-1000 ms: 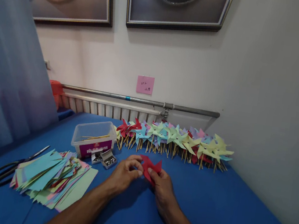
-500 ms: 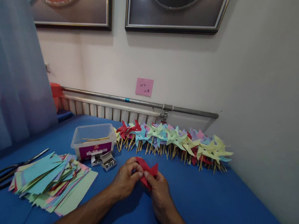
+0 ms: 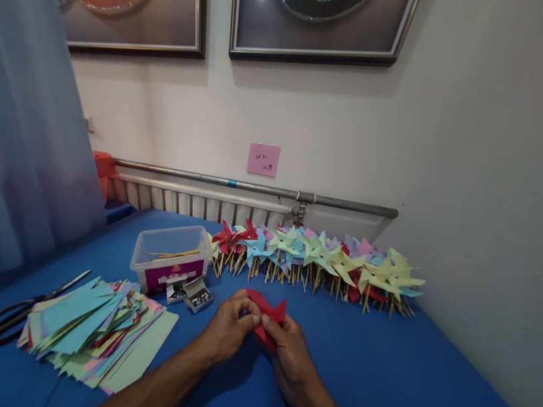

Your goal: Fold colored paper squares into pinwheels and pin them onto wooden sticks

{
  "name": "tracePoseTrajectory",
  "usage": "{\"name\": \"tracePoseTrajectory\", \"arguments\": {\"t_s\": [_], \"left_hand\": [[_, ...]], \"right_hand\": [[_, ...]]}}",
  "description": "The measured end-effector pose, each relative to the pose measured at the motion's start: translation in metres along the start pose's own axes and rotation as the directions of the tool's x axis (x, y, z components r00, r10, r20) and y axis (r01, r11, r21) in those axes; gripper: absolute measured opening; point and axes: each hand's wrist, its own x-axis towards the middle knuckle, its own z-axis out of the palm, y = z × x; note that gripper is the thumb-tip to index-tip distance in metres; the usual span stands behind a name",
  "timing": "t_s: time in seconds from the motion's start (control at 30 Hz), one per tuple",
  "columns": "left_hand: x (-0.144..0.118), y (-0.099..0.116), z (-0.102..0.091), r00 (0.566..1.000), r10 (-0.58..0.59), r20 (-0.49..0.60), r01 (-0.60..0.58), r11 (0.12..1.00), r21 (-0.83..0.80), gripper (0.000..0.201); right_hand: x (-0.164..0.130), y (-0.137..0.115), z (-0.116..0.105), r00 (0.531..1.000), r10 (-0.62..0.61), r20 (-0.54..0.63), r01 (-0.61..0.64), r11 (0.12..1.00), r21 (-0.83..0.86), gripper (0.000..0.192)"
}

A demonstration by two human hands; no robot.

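Note:
A red paper pinwheel point(image 3: 277, 312), its blades partly folded in, is held between both hands above the blue tabletop. My left hand point(image 3: 233, 321) pinches its left side, thumb and fingers pressed together near the middle. On the right side, my right hand point(image 3: 289, 344) grips the paper with the thumb on top. The fingers cover the pinwheel's centre, so whether a pin is there cannot be seen. Just left of my hands lie two small open boxes of metal pins point(image 3: 198, 296), beside a clear plastic tub point(image 3: 143, 256) holding thin wooden sticks point(image 3: 176, 255).
Finished paper pinwheels point(image 3: 319, 254) on sticks lie in a long row at the back. A pile of cut coloured paper point(image 3: 96, 330) covers the front left, with black-handled scissors point(image 3: 23, 313) beside it. Behind the blue table point(image 3: 378, 380) are a radiator point(image 3: 191, 202) and pipe.
My hands stay around the red pinwheel, with only a slight shift of the fingers. The whole view has moved down and right a little.

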Motion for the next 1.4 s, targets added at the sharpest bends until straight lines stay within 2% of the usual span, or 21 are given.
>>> {"name": "tracePoseTrajectory", "arguments": {"t_s": [0.33, 0.67, 0.97, 1.1, 1.4], "left_hand": [[-0.002, 0.005, -0.001, 0.996, 0.009, -0.087, -0.001, 0.996, 0.092, 0.012], [-0.006, 0.007, 0.006, 0.990, 0.041, -0.137, -0.011, 0.976, 0.217, 0.015], [-0.008, 0.007, 0.006, 0.989, 0.060, -0.137, -0.030, 0.977, 0.210, 0.014], [-0.007, 0.006, 0.006, 0.988, 0.059, -0.140, -0.033, 0.983, 0.181, 0.014], [-0.008, 0.004, 0.007, 0.987, 0.034, -0.159, -0.005, 0.984, 0.176, 0.014]], "right_hand": [[0.000, 0.002, -0.002, 0.998, -0.060, 0.031, 0.062, 0.997, -0.043, 0.040], [0.007, 0.003, -0.006, 0.992, -0.123, 0.003, 0.121, 0.974, -0.190, 0.034], [0.017, 0.013, -0.017, 0.996, -0.092, 0.012, 0.093, 0.981, -0.168, 0.051], [0.023, 0.019, -0.023, 0.996, -0.081, 0.028, 0.085, 0.982, -0.170, 0.050], [0.026, 0.022, -0.026, 0.988, -0.142, 0.063, 0.154, 0.950, -0.272, 0.051]]}}
